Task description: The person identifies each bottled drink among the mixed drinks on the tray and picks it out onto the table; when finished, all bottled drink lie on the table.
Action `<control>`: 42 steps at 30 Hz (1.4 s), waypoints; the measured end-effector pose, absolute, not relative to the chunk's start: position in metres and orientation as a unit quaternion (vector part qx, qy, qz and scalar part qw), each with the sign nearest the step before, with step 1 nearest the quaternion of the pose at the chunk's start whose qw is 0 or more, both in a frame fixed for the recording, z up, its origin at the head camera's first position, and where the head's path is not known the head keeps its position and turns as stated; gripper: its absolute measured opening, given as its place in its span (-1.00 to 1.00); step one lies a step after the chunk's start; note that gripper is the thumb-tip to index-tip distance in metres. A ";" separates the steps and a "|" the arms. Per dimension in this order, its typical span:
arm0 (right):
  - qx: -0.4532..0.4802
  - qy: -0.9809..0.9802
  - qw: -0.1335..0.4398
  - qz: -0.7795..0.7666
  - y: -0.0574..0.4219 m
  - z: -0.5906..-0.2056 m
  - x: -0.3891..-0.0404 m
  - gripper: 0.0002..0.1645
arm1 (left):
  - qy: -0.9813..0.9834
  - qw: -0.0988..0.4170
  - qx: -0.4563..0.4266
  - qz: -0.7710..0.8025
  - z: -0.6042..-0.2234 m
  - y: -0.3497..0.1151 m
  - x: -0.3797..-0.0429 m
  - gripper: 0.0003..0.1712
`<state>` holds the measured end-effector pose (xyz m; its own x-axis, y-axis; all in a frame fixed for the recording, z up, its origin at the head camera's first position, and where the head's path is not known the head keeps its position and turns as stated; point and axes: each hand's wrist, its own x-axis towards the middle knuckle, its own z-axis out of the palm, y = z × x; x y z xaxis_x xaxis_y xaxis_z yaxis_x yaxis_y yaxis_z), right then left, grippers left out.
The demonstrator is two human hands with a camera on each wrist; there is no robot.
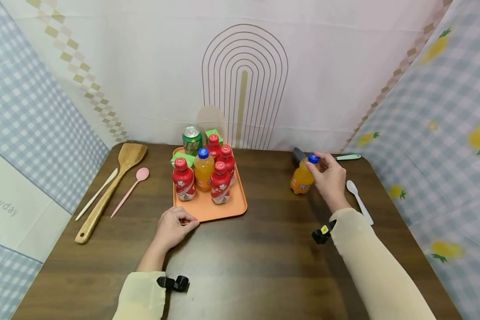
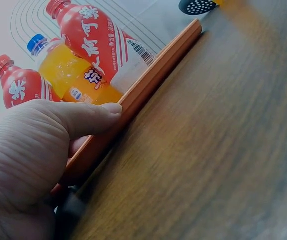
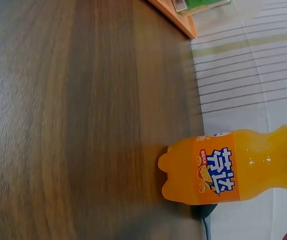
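Observation:
My left hand (image 1: 174,229) grips the near left corner of an orange tray (image 1: 234,209), its thumb (image 2: 96,116) over the rim. On that tray stand several red bottles (image 1: 220,183), an orange soda bottle with a blue cap (image 1: 203,171), a green can (image 1: 192,141) and green boxes (image 1: 184,158). To the right of the tray, my right hand (image 1: 329,180) pinches a second orange soda bottle (image 1: 302,178) at its blue cap. This bottle leans a little, its base close over the table; in the right wrist view its orange label (image 3: 216,170) shows fully.
At left lie a wooden spatula (image 1: 114,186), a pink spoon (image 1: 142,174) and a thin cream utensil (image 1: 98,193). A dark slotted utensil (image 1: 298,154) with a mint handle (image 1: 348,157) lies behind the right hand, a white spoon (image 1: 359,200) beside it. Curtains enclose the table (image 1: 256,262).

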<state>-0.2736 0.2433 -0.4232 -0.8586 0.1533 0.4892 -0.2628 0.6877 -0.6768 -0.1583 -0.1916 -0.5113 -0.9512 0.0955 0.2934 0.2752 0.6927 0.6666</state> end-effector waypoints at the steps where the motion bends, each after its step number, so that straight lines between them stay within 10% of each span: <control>1: 0.035 -0.880 0.263 0.394 0.241 -0.423 -0.275 -0.54 | -0.912 0.120 -0.100 -0.379 -0.512 -0.192 -0.158 -0.88; 42: 0.052 -0.888 0.217 0.402 0.213 -0.412 -0.270 -0.49 | -0.913 0.109 -0.093 -0.381 -0.510 -0.191 -0.158 -0.89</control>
